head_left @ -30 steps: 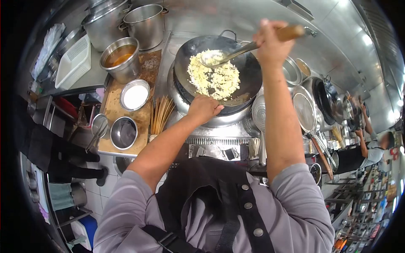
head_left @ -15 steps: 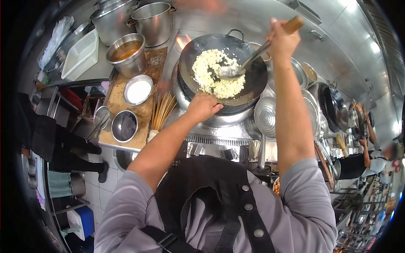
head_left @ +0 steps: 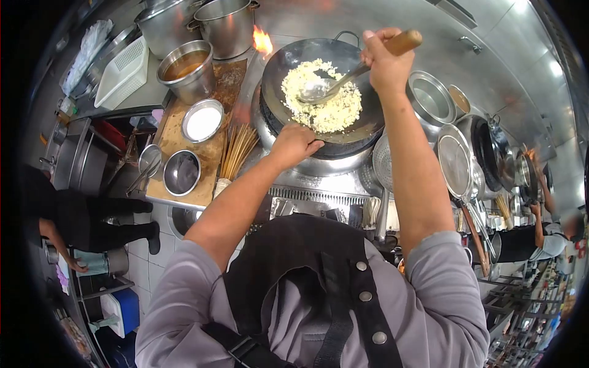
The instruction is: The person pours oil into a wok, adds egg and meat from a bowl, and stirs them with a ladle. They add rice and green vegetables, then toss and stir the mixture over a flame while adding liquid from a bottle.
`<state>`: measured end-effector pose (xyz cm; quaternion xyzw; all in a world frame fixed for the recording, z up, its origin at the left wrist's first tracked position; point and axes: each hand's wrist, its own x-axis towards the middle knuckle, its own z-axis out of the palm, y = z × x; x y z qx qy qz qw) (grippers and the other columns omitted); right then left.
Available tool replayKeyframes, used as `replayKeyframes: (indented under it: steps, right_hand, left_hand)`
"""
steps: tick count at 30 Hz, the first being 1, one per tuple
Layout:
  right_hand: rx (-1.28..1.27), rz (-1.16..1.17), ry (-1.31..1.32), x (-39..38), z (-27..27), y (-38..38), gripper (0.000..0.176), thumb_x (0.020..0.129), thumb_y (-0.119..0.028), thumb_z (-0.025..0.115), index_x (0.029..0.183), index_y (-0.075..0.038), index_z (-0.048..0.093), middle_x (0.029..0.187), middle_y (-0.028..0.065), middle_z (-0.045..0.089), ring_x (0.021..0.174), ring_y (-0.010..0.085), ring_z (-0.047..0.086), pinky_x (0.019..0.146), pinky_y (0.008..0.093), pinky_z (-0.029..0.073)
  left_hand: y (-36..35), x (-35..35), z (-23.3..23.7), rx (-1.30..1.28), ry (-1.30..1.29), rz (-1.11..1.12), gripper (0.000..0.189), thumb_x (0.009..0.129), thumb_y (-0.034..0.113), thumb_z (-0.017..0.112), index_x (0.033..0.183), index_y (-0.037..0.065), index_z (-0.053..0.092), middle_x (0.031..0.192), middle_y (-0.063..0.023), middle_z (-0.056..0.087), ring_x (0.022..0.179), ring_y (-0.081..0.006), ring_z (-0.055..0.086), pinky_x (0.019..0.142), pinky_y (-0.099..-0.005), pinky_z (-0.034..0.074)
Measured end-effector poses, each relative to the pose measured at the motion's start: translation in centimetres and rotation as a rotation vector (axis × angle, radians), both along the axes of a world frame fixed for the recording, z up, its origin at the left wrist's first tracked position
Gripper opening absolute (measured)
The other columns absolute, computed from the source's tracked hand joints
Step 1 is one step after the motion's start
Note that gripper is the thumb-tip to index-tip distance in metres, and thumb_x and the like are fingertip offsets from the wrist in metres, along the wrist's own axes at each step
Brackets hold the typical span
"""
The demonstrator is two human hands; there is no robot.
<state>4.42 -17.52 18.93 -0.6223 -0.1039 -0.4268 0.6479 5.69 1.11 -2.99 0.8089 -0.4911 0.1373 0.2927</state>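
A dark wok [head_left: 368,116] sits on the burner ahead, its near side lower in view. Inside it lies pale yellow, crumbly food [head_left: 337,113]. My left hand [head_left: 294,145] is closed on the wok's near rim; what lies under the fingers is hidden. My right hand [head_left: 389,64] is wrapped round the wooden-ended handle of a metal ladle [head_left: 318,91], above the wok's right side. The ladle's bowl rests among the food, left of the wok's middle.
Flame [head_left: 262,42] rises behind the wok. At left stand a pot of brown liquid [head_left: 184,70], a bowl of white contents [head_left: 202,122] and bamboo sticks [head_left: 238,153]. Strainers [head_left: 455,162] hang at right. One person [head_left: 73,214] stands far left, another [head_left: 521,242] far right.
My right hand and the ladle have moved left, the bowl passing through the food. The wok has shifted slightly up. The person at left has moved, with a hand now showing.
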Motion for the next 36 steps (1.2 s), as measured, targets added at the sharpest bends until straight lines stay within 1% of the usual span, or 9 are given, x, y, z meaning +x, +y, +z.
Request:
replayKeyframes:
  steps: [7, 14, 18, 21, 25, 29, 32, 34, 36]
  right_hand:
    - [0.101, 0.260, -0.048, -3.4, -0.1, 2.6, 0.020, 0.083, -0.001, 0.079, 0.086, -0.003, 0.059, 0.063, 0.0021, 0.059, 0.049, 0.0093, 0.054, 0.046, 0.0246, 0.042]
    - [-0.001, 0.197, -0.173, -4.3, 2.2, 3.7, 0.019, 0.084, -0.005, 0.080, 0.083, -0.005, 0.061, 0.066, 0.0017, 0.061, 0.052, 0.0089, 0.056, 0.048, 0.0252, 0.044]
    - [-0.178, -0.068, 0.040, -0.3, 0.7, 2.7, 0.019, 0.083, -0.002, 0.078, 0.081, -0.004, 0.059, 0.061, 0.0029, 0.058, 0.049, 0.0119, 0.054, 0.047, 0.0269, 0.042]
    - [-0.114, 0.003, -0.118, -1.9, 3.5, 3.3, 0.017, 0.084, -0.004, 0.078, 0.081, -0.004, 0.061, 0.062, 0.0027, 0.059, 0.051, 0.0108, 0.056, 0.048, 0.0264, 0.042]
    - [-0.207, -0.043, -0.009, 1.8, -3.5, 2.6, 0.018, 0.084, -0.010, 0.081, 0.077, -0.005, 0.065, 0.072, -0.0019, 0.065, 0.065, 0.0056, 0.057, 0.061, 0.0243, 0.046]
    - [-0.142, -0.116, -0.076, 1.1, 1.9, 1.7, 0.018, 0.086, -0.008, 0.080, 0.078, -0.006, 0.064, 0.076, -0.0027, 0.065, 0.068, 0.0054, 0.057, 0.063, 0.0236, 0.047]
    - [-0.099, -0.033, -0.215, 1.0, -1.0, 0.3, 0.017, 0.086, -0.009, 0.080, 0.079, -0.006, 0.065, 0.076, -0.0028, 0.065, 0.069, 0.0054, 0.057, 0.063, 0.0233, 0.047]
    - [-0.301, -0.262, -0.035, 3.1, -5.3, -2.3, 0.016, 0.085, -0.011, 0.079, 0.080, -0.005, 0.066, 0.072, 0.0005, 0.065, 0.065, 0.0072, 0.059, 0.060, 0.0233, 0.048]
    - [-0.218, -0.159, 0.129, -0.2, 0.4, -0.1, 0.018, 0.086, -0.003, 0.077, 0.083, -0.004, 0.059, 0.064, 0.0006, 0.058, 0.053, 0.0096, 0.054, 0.052, 0.0257, 0.045]
  left_hand:
    - [0.1, -0.2, 0.3, 0.043, 0.025, 0.001, 0.039, 0.093, 0.037, 0.066, 0.072, 0.005, 0.060, 0.077, -0.0128, 0.062, 0.081, -0.0359, 0.059, 0.081, -0.0474, 0.046]
    - [0.3, -0.3, -0.4, -0.010, 0.003, 0.006, 0.037, 0.093, 0.036, 0.067, 0.074, 0.005, 0.060, 0.080, -0.0121, 0.062, 0.083, -0.0356, 0.059, 0.082, -0.0472, 0.045]
    - [0.3, -0.3, 0.0, 0.004, 0.023, 0.004, 0.035, 0.093, 0.036, 0.067, 0.077, 0.005, 0.061, 0.084, -0.0124, 0.063, 0.087, -0.0351, 0.059, 0.083, -0.0472, 0.046]
    - [0.5, -0.3, 0.1, 0.035, 0.017, 0.020, 0.033, 0.094, 0.036, 0.065, 0.079, 0.006, 0.063, 0.086, -0.0114, 0.064, 0.091, -0.0343, 0.060, 0.085, -0.0471, 0.046]
    - [0.5, -0.3, -0.2, 0.005, 0.008, 0.005, 0.031, 0.094, 0.035, 0.065, 0.081, 0.007, 0.065, 0.088, -0.0096, 0.064, 0.091, -0.0337, 0.060, 0.086, -0.0466, 0.046]
    - [0.7, 0.2, -0.3, -0.002, 0.023, -0.038, 0.030, 0.094, 0.034, 0.066, 0.082, 0.007, 0.065, 0.088, -0.0095, 0.064, 0.091, -0.0336, 0.059, 0.086, -0.0465, 0.046]
    - [0.7, -0.3, -0.7, 0.006, 0.024, 0.003, 0.028, 0.093, 0.033, 0.067, 0.082, 0.007, 0.064, 0.088, -0.0098, 0.063, 0.092, -0.0335, 0.059, 0.085, -0.0470, 0.045]
    - [0.6, -0.3, -0.5, -0.044, 0.030, -0.005, 0.027, 0.092, 0.032, 0.068, 0.082, 0.007, 0.064, 0.089, -0.0101, 0.062, 0.093, -0.0335, 0.058, 0.086, -0.0468, 0.045]
    - [1.0, -0.7, -0.4, -0.014, 0.046, -0.003, 0.025, 0.092, 0.031, 0.068, 0.084, 0.007, 0.064, 0.089, -0.0100, 0.061, 0.094, -0.0334, 0.057, 0.086, -0.0466, 0.045]
